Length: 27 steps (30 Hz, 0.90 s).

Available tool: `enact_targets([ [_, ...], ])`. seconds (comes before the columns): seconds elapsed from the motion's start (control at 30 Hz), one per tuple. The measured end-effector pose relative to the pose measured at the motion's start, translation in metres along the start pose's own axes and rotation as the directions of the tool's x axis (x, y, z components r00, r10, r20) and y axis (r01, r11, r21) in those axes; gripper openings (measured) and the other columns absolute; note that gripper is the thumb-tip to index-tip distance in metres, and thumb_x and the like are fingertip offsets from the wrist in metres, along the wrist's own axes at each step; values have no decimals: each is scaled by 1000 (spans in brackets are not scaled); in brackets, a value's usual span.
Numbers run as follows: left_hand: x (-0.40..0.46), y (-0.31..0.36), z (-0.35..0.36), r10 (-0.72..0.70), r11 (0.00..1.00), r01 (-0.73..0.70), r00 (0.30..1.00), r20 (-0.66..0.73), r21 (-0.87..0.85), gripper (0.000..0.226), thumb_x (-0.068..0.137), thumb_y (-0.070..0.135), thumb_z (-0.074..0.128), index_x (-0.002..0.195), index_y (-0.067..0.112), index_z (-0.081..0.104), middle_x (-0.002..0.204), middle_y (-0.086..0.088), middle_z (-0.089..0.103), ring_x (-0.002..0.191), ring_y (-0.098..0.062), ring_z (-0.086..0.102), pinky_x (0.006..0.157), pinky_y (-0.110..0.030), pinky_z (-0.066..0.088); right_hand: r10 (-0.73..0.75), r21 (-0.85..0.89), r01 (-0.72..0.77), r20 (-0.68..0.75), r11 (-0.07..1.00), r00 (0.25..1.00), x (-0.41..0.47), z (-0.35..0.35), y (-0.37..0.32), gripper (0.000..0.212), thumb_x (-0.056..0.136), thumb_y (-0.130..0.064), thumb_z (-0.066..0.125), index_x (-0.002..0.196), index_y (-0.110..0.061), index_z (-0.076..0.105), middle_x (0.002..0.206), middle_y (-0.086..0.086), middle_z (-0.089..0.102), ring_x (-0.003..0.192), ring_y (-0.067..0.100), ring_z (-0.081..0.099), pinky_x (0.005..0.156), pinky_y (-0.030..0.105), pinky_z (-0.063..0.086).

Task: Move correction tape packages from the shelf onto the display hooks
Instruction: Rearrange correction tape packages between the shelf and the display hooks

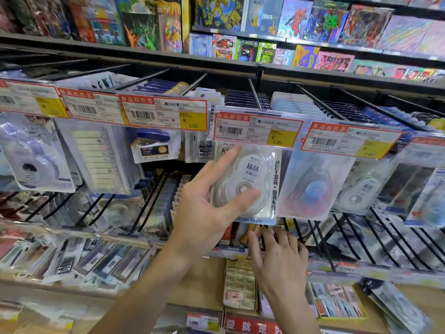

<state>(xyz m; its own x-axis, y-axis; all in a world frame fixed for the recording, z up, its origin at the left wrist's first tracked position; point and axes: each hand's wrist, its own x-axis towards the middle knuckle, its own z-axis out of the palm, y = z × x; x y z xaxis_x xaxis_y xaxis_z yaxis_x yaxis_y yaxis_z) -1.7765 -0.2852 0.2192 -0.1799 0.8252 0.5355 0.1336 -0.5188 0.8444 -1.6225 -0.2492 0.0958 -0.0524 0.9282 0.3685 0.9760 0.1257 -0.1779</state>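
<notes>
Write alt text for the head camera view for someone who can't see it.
A left hand holds a correction tape package up under a price tag on a store hook rack. The right hand reaches into packages lower down.

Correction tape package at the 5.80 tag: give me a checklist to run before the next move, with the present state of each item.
1. Left hand grips the correction tape package: ok, thumb across its front.
2. Package sits below the 5.80 price tag: ok.
3. Package's hang hole threaded on the hook: cannot tell, the tag covers its top.
4. Package upright: ok, roughly.
5. Right hand holding the next package: cannot tell, its fingers reach into the lower stock.
6. Neighbouring blue package clear: not ok, the edges overlap.
</notes>
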Motion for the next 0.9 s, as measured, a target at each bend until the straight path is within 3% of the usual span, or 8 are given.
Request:
enact_targets([
  [0.17,-13,-9,5,-31,999,30,999,-10,-37,62,80,27,80,134,41,54,133,4,63,124,-13,60,99,-33,54,1,4,0,-9,1000,1000,0,2,0,56,94,-58,33,101,-22,76,97,9,73,94,34,65,86,48,46],
  [0.3,-15,-12,7,-79,995,79,997,0,-55,62,84,26,78,135,51,53,134,6,61,96,-23,71,67,-36,62,-1,20,1,-20,1000,1000,0,2,0,55,94,-57,34,98,-22,76,100,8,73,95,34,65,86,47,45],
  [0.47,-8,-23,11,-99,995,90,976,-196,-53,49,81,19,82,122,36,60,120,13,65,96,-17,71,69,-40,60,-5,14,5,-12,1000,1000,-1,5,1,58,95,-58,33,102,-22,77,105,9,73,99,33,65,89,46,43],
  [0.57,-5,-42,15,-123,988,90,949,-291,-125,43,78,11,83,114,27,64,114,5,69,99,-18,72,71,-37,62,-3,6,3,-13,1000,1000,0,5,1,57,95,-58,34,101,-20,77,104,10,74,98,34,65,88,46,43],
  [0.67,0,-62,17,-126,989,93,941,-315,-117,45,80,16,83,115,39,67,123,-12,64,107,-24,69,82,-45,61,-4,-7,4,-7,1000,1000,0,5,1,59,96,-57,32,100,-19,77,102,12,74,97,34,66,88,46,44],
  [0.73,5,-69,18,-120,990,91,938,-326,-104,47,80,21,83,113,50,67,126,-10,60,113,-22,66,90,-46,58,-2,-4,2,-3,1000,1000,0,5,1,60,96,-58,30,102,-21,77,104,10,74,99,33,65,89,45,43],
  [0.9,17,-80,25,-109,992,80,932,-345,-98,48,80,20,80,119,42,62,122,-8,58,112,-13,63,99,-31,53,1,3,-1,-1,1000,1000,-1,5,2,61,97,-58,29,106,-22,77,106,9,74,102,32,64,91,45,41],
])
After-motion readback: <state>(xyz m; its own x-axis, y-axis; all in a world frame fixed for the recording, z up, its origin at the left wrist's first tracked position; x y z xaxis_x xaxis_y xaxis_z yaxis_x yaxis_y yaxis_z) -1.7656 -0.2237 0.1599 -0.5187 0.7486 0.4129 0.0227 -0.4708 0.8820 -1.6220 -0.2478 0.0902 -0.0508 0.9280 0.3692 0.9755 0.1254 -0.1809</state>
